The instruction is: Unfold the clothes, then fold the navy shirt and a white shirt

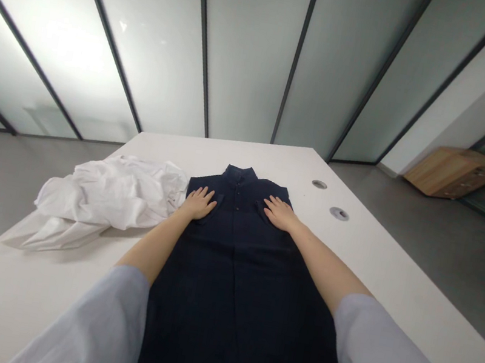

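A dark navy garment (227, 277) with a stand collar and a buttoned front lies spread front side up before me, its collar at the far end. No sleeves show past its shoulders. My left hand (199, 203) rests flat on the upper left of its chest, fingers spread. On the upper right of the chest lies my right hand (281, 213), open as well, palm down. Neither hand grips the cloth. The garment's lower end runs out at the bottom of the view.
The garment lies on a white table (373, 288). A crumpled white cloth (116, 192) is heaped at its left edge. Two round grommets (339, 213) sit on the right. Beyond are frosted glass panels (248, 53) and a wooden cabinet (451, 171) on the floor.
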`<state>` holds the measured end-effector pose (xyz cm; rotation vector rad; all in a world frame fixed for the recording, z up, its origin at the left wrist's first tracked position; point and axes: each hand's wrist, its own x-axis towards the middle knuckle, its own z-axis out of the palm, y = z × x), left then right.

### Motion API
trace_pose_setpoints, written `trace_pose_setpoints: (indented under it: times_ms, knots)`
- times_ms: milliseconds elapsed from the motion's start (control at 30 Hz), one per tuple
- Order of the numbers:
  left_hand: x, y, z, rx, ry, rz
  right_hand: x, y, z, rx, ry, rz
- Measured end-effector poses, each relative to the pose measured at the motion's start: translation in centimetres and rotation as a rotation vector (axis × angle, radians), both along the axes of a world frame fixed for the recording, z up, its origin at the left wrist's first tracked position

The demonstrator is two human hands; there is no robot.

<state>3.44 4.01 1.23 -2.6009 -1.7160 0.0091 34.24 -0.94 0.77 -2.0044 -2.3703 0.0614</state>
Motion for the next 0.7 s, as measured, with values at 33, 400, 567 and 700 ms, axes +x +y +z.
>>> trace_pose_setpoints:
  times_ms: [33, 400, 567, 700]
  knots:
    - [-0.1, -0.1, -0.4, -0.034, 0.011, 0.014, -0.1, -0.2, -0.5, -0.021, 0.003, -0.032]
    - [1.1, -2.8, 1.7, -0.026, 0.023, 0.079, -1.4, -2.2, 1.1, -0.004, -0.020, -0.082]
    - [1.9, 2.6, 3.5, 0.092, -0.090, 0.127, -0.1, 3.9, 3.0, 0.104, 0.119, -0.094]
    - [3.2, 6.2, 2.2, -0.053, -0.157, 0.112, -0.2, 7.7, 2.5, 0.008, 0.155, -0.159]
